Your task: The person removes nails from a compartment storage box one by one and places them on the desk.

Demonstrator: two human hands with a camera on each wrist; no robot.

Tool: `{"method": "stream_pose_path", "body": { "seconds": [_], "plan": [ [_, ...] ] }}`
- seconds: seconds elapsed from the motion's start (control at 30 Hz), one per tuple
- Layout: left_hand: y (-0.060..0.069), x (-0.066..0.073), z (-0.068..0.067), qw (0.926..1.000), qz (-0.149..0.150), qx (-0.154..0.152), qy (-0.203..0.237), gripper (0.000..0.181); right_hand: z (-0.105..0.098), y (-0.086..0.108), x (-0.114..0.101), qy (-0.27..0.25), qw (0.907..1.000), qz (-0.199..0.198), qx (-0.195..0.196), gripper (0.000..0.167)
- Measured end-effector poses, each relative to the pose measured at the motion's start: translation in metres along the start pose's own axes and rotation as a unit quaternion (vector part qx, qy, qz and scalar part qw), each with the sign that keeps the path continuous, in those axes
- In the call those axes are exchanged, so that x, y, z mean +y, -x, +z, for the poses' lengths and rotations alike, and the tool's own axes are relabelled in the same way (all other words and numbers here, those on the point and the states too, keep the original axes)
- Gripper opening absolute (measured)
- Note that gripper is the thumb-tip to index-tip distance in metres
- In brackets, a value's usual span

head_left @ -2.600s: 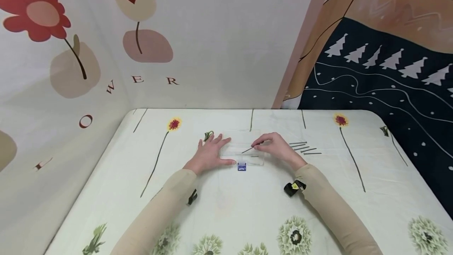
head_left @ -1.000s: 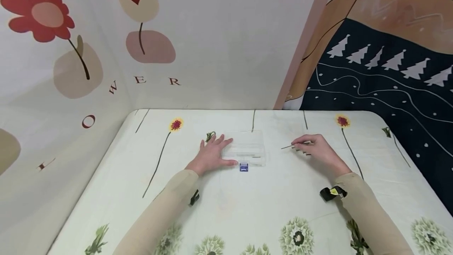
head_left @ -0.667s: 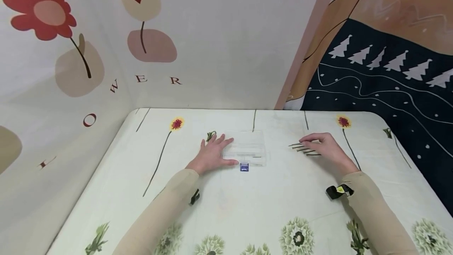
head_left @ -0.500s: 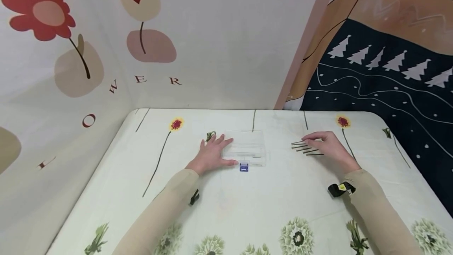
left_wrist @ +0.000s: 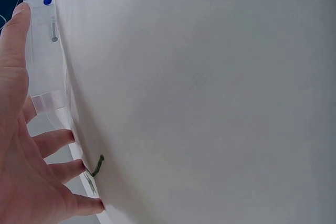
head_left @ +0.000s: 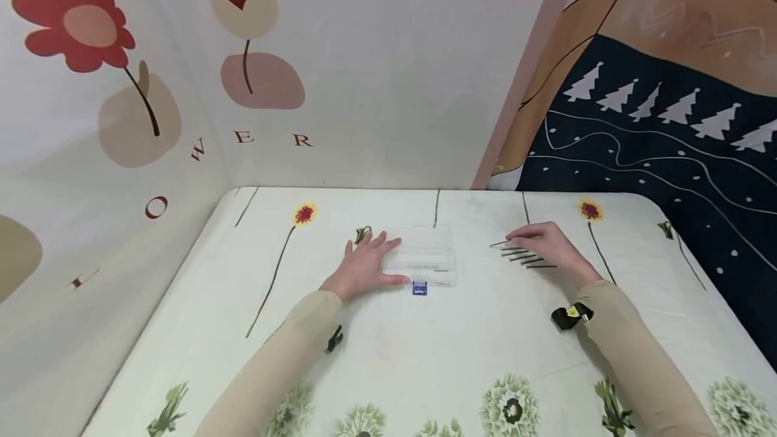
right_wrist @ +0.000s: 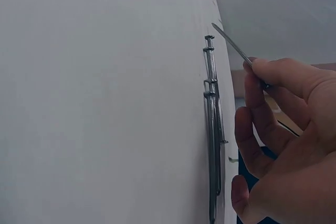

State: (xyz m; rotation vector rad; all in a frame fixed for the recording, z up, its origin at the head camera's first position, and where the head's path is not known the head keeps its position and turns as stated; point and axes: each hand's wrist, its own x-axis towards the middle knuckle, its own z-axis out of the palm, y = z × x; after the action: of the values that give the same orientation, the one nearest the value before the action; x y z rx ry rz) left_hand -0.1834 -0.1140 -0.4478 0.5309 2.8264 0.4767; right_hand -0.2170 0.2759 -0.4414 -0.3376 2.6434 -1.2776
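Note:
In the head view my right hand pinches a thin metal nail between thumb and fingertips, over a row of loose nails. The right wrist view has the pinched nail slanting clear of the cloth, its pointed end away from the fingers. Spread fingers of my left hand rest at the left end of a clear plastic box with a blue latch. Through the wall of the box in the left wrist view, a nail shows.
A white flower-printed cloth covers the table. Behind it hangs a pale printed curtain, with a dark tree-patterned one at the right. Black straps with cameras sit at both wrists.
My right hand, over the box with a nail earlier, has moved right to the loose nails. Since half a second ago it has shifted slightly left, pinching a nail. My left hand stays put.

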Motion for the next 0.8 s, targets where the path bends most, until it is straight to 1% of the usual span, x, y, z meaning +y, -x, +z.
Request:
{"method": "stream_pose_path", "body": {
  "seconds": [0.2, 0.33, 0.6, 0.8],
  "plan": [
    [0.0, 0.002, 0.0, 1.0, -0.001, -0.001, 0.0, 0.09, 0.005, -0.005, 0.003, 0.015, 0.9998, -0.012, -0.007, 0.024],
    [-0.001, 0.001, 0.001, 1.0, 0.0, -0.002, -0.003, 0.09, 0.004, -0.004, 0.002, 0.018, 0.9998, -0.005, -0.009, 0.025],
    [-0.002, 0.002, 0.0, 1.0, -0.002, -0.005, -0.008, 0.091, -0.004, 0.002, -0.001, 0.007, 0.9998, 0.019, 0.005, 0.03],
    [0.0, 0.004, -0.003, 1.0, -0.002, -0.002, -0.005, 0.089, -0.006, 0.003, -0.004, 0.004, 0.9997, 0.02, 0.011, 0.03]
  ]
}}
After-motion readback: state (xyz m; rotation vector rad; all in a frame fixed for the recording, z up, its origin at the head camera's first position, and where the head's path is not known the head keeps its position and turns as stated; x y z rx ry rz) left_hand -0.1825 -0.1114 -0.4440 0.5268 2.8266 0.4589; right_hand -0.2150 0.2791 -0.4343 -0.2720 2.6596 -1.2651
